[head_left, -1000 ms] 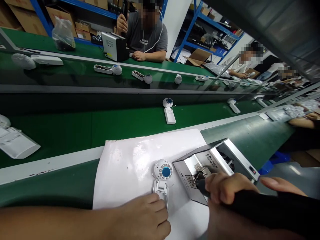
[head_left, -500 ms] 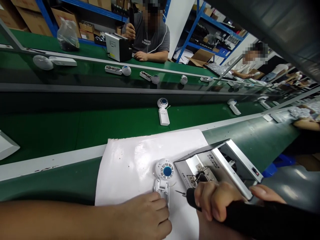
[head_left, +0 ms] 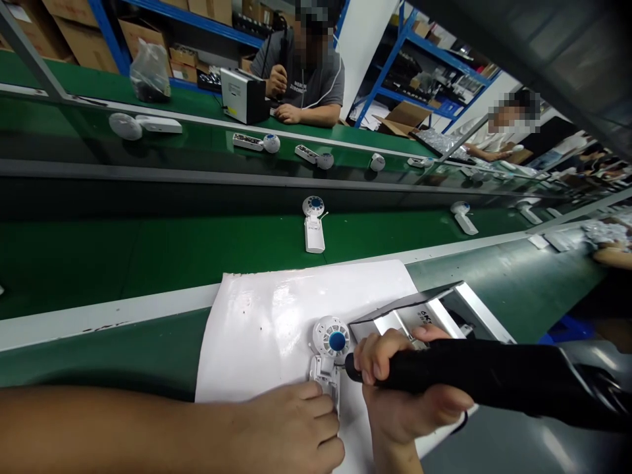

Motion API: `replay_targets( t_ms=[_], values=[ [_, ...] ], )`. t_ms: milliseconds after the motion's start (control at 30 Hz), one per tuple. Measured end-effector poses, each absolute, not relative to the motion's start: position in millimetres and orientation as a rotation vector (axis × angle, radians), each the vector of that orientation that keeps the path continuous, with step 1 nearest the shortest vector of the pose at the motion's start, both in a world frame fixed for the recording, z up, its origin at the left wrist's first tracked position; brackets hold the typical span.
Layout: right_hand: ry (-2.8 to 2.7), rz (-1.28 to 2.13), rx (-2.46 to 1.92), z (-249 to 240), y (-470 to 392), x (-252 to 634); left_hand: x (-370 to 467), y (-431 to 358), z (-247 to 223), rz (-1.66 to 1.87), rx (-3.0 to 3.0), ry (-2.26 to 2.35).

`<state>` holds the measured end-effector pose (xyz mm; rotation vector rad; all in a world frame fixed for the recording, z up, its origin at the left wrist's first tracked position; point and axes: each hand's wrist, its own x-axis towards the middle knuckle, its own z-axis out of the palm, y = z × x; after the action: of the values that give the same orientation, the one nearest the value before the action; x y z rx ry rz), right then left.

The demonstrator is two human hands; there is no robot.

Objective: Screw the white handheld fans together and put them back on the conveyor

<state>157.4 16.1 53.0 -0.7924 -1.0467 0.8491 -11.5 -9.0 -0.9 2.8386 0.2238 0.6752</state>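
A white plastic device with a round, slotted head and a blue centre lies on a white sheet. My left hand is closed over its handle end, hiding much of that part. In my right hand is a black electric screwdriver, gripped near its front end and held almost level. The screwdriver's tip is at the device's neck, just below the round head; whether it touches a screw I cannot tell. Behind my right hand stands a silver screw feeder box, partly covered.
Beyond the sheet runs a green conveyor belt carrying a similar white device and others farther right. More devices lie on a raised green shelf behind it. A co-worker sits across, holding a dark tool beside a box.
My right hand has brought the screwdriver left from in front of the feeder box to the device's neck. My left hand stays on the device. The belt device has shifted slightly left.
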Motion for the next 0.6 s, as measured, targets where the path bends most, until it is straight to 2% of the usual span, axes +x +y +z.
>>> replay_targets(
  t_ms=[600],
  values=[
    [-1.053,0.855,-0.734,49.7,15.3,142.1,-21.1,-8.2,11.7,0.537,2.899,0.142]
  ],
)
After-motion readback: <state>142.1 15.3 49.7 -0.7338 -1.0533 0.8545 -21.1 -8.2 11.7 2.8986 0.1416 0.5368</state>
